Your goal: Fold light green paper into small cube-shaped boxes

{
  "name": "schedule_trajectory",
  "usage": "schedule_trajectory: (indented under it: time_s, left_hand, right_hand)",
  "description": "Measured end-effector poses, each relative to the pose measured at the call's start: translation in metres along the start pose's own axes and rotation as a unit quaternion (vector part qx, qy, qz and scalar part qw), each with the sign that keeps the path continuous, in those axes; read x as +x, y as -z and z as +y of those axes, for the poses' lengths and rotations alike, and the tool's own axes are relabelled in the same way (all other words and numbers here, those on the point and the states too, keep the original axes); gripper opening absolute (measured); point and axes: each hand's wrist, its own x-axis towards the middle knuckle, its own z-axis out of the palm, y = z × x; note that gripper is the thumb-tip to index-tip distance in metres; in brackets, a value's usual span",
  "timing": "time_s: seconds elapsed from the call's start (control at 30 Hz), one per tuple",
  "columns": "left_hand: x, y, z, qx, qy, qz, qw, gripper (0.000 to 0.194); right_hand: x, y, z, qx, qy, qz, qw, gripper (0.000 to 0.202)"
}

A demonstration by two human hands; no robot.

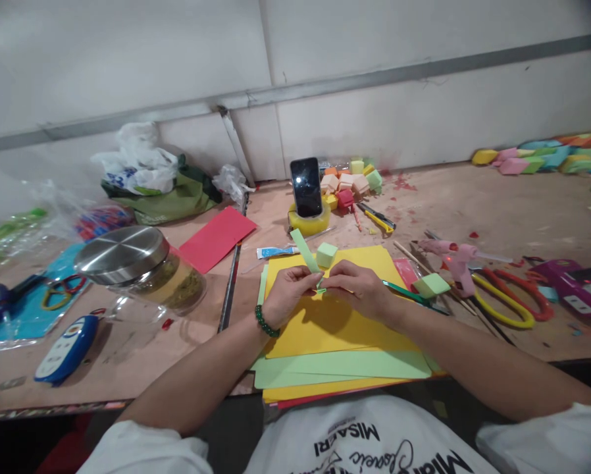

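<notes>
My left hand (295, 293), with a green bead bracelet at the wrist, pinches a light green paper strip (304, 250) whose long end sticks up above the fingers. Fingers of my right hand (357, 289) are closed on the strip's lower, folded end, which is partly hidden between both hands. Under them lies a stack of yellow paper (305, 339) with light green sheets (339, 368) along its near edge. Just behind my hands, a pale green folded paper cube (326, 254) rests on the yellow paper.
A phone (306, 187) leans in a tape roll (309, 222), beside folded paper cubes (345, 184). To the right lie a pink glue gun (453, 260), scissors (505, 303) and a purple device (574, 286). A lidded jar (142, 270) and red paper (219, 238) are left.
</notes>
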Motion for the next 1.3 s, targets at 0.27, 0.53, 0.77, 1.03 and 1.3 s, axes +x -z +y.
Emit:
schedule_trajectory:
  time_s: [0.27, 0.53, 0.77, 1.03, 1.3]
  left_hand:
    - [-0.002, 0.000, -0.002, 0.034, -0.023, 0.012, 0.999, 0.036]
    - [-0.002, 0.000, -0.001, 0.068, -0.055, 0.007, 0.996, 0.033]
    - [-0.004, -0.003, -0.002, 0.061, -0.086, 0.007, 0.994, 0.027]
    - [-0.005, -0.003, 0.000, 0.077, -0.096, 0.002, 0.992, 0.018]
    - [-0.005, -0.003, 0.000, 0.074, -0.078, -0.004, 0.994, 0.019]
  right_hand:
    - [0.005, -0.006, -0.001, 0.111, -0.137, 0.015, 0.984, 0.024]
    - [0.006, -0.007, -0.006, 0.183, -0.231, 0.048, 0.954, 0.032]
    - [0.008, -0.007, -0.007, 0.219, -0.270, 0.062, 0.936, 0.032]
    - [0.010, -0.005, -0.006, 0.214, -0.290, 0.078, 0.930, 0.035]
    - [0.007, -0.005, -0.005, 0.156, -0.249, 0.078, 0.953, 0.034]
